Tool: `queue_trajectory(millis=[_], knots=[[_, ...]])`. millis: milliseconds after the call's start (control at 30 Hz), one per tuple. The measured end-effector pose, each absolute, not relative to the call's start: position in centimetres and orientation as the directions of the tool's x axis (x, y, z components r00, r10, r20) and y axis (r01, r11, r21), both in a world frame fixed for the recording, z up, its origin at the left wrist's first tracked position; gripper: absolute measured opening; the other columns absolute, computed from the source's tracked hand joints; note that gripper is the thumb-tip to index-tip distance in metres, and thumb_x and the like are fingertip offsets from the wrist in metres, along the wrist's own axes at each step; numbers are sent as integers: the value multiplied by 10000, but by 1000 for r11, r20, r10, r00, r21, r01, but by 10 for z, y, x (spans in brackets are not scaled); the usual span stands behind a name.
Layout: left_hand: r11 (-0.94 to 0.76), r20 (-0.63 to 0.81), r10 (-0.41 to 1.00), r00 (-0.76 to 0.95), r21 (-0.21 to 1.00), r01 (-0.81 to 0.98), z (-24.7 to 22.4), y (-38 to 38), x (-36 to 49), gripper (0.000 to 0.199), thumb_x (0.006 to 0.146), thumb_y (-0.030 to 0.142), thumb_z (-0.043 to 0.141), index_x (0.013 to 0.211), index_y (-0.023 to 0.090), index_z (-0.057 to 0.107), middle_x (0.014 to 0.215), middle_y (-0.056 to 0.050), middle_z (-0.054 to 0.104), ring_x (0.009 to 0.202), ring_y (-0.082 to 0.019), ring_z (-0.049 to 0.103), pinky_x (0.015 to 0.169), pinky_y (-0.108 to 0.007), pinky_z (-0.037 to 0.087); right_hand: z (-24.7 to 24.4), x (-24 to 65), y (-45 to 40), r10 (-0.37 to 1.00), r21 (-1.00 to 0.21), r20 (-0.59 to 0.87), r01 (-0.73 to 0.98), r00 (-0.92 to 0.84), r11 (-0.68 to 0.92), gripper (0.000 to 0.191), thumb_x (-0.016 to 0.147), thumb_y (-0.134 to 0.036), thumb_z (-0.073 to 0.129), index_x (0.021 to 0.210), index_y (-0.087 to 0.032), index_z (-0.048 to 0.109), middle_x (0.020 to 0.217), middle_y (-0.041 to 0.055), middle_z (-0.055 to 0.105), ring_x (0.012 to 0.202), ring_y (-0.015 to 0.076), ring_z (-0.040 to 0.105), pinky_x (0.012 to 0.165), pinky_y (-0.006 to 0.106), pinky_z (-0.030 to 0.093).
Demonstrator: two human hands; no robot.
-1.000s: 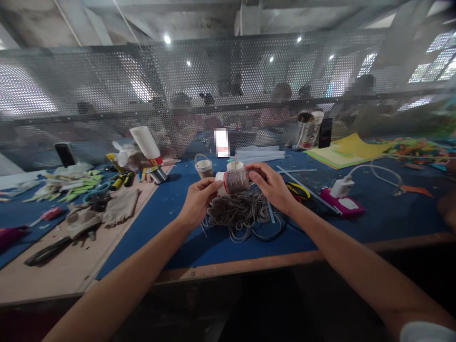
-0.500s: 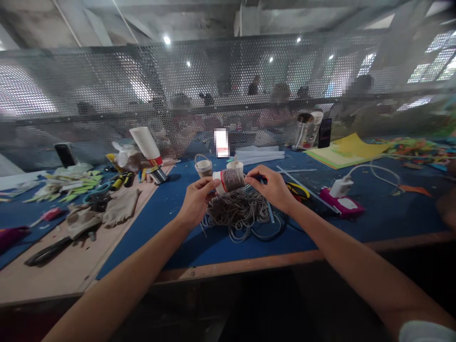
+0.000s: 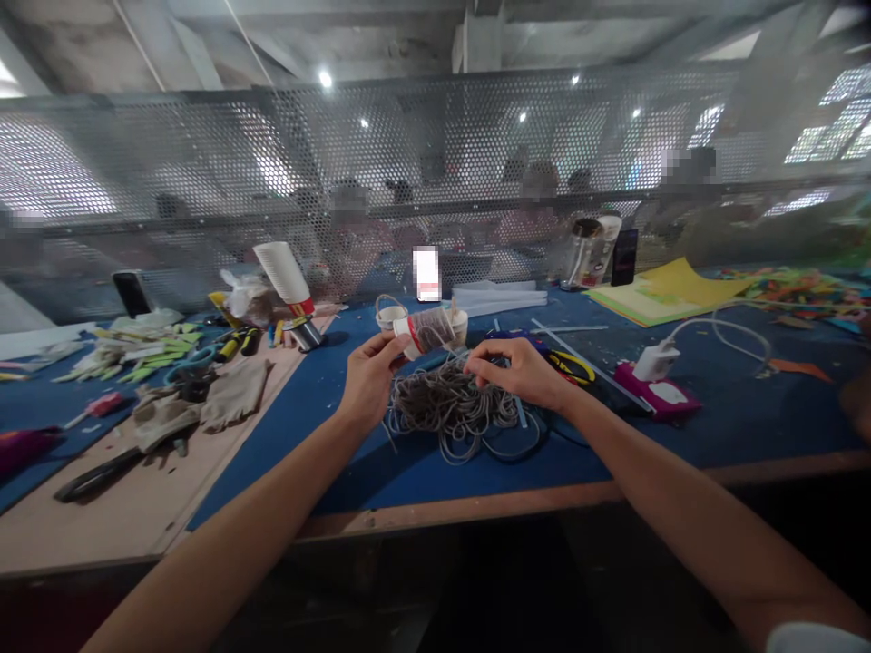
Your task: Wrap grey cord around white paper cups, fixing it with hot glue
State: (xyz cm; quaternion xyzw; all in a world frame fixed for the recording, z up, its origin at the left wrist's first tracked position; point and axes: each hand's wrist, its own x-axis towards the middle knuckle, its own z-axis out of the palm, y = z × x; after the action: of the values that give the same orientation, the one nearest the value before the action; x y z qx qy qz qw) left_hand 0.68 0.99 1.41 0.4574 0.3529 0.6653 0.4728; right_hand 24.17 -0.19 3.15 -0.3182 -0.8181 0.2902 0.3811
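Note:
My left hand [image 3: 367, 376] is closed around the rim end of a paper cup [image 3: 423, 333], which lies tilted on its side in the air. Grey-brown cord is wound about the cup's wall, leaving a red and white band bare near the rim. From the cup's base end a strand runs to my right hand [image 3: 521, 372], whose thumb and forefinger pinch the cord. Under both hands lies a loose, tangled heap of the same cord [image 3: 449, 408]. Just behind the cup stand a small cup with a looped handle [image 3: 391, 316] and another wrapped cup [image 3: 461, 328].
Yellow-and-black-handled pliers [image 3: 572, 365] and clear sticks [image 3: 578, 349] lie right of the cord. Farther right is a magenta box with a white plug [image 3: 657, 363]. Stacked paper cups [image 3: 282, 272], gloves [image 3: 235, 394] and scissors [image 3: 194, 363] sit left. A perforated screen [image 3: 435, 181] stands behind.
The cup has shifted slightly left and tilted more, its base end swinging toward me. My right hand has moved down and away from the cup, with a strand stretched between them.

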Motion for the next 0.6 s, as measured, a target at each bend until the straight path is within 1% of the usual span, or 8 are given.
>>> queue_trajectory(millis=[100, 167, 267, 333, 400, 467, 533, 600], knots=[[-310, 274, 949, -155, 896, -318, 15, 10, 6, 178, 686, 295, 825, 780, 173, 735, 820, -11, 715, 728, -113, 634, 720, -240, 497, 31, 243, 0, 735, -732, 393, 296, -552, 613, 332, 944, -414, 515, 765, -200, 695, 716, 14, 702, 696, 158, 660, 715, 307, 499], [-323, 285, 945, -159, 892, -317, 15, 10, 5, 177, 684, 296, 825, 780, 178, 734, 818, -7, 716, 732, -116, 637, 729, -250, 501, 29, 243, 4, 746, -711, 451, 308, -490, 632, 326, 950, -409, 501, 776, -197, 677, 769, 28, 706, 746, 167, 667, 746, 316, 505], [-343, 309, 939, -153, 881, -327, 17, 10, 5, 175, 691, 296, 826, 788, 182, 737, 826, -4, 716, 744, -113, 637, 742, -251, 506, 23, 243, 13, 777, -704, 537, 335, -327, 627, 211, 913, -362, 564, 1010, -192, 642, 973, 70, 713, 776, 171, 672, 769, 338, 523], [-344, 315, 939, -138, 874, -342, 17, 10, 6, 181, 693, 299, 828, 795, 180, 740, 835, -6, 717, 750, -113, 638, 744, -251, 511, 19, 242, 19, 810, -772, 498, 267, -311, 577, 366, 886, -344, 600, 1219, -198, 557, 1196, 114, 666, 757, 160, 684, 775, 355, 547], [-337, 318, 941, -113, 871, -358, 18, 9, 7, 192, 690, 302, 834, 803, 177, 744, 846, -10, 722, 760, -118, 644, 744, -252, 515, 16, 240, 21, 819, -845, 426, 154, -385, 512, 495, 881, -351, 610, 1339, -216, 480, 1338, 134, 600, 761, 154, 699, 818, 375, 560], [-335, 323, 942, -96, 867, -369, 19, 8, 8, 193, 686, 299, 840, 803, 175, 748, 842, -10, 724, 761, -118, 646, 740, -246, 516, 15, 239, 21, 804, -888, 356, 95, -477, 450, 483, 883, -370, 611, 1326, -206, 514, 1262, 121, 656, 799, 170, 710, 862, 389, 554], [-342, 333, 938, -92, 859, -381, 19, 8, 8, 181, 687, 287, 841, 796, 173, 752, 829, -8, 725, 758, -116, 645, 741, -240, 515, 16, 238, 18, 781, -899, 300, 111, -547, 423, 360, 879, -389, 618, 1173, -183, 632, 1039, 93, 738, 837, 193, 709, 865, 383, 546], [-351, 343, 935, -92, 852, -389, 20, 8, 9, 165, 694, 273, 835, 797, 171, 755, 831, -9, 727, 760, -116, 647, 753, -241, 516, 17, 238, 17, 768, -892, 272, 148, -579, 427, 260, 874, -404, 625, 990, -181, 694, 867, 70, 748, 828, 195, 701, 834, 360, 542]])
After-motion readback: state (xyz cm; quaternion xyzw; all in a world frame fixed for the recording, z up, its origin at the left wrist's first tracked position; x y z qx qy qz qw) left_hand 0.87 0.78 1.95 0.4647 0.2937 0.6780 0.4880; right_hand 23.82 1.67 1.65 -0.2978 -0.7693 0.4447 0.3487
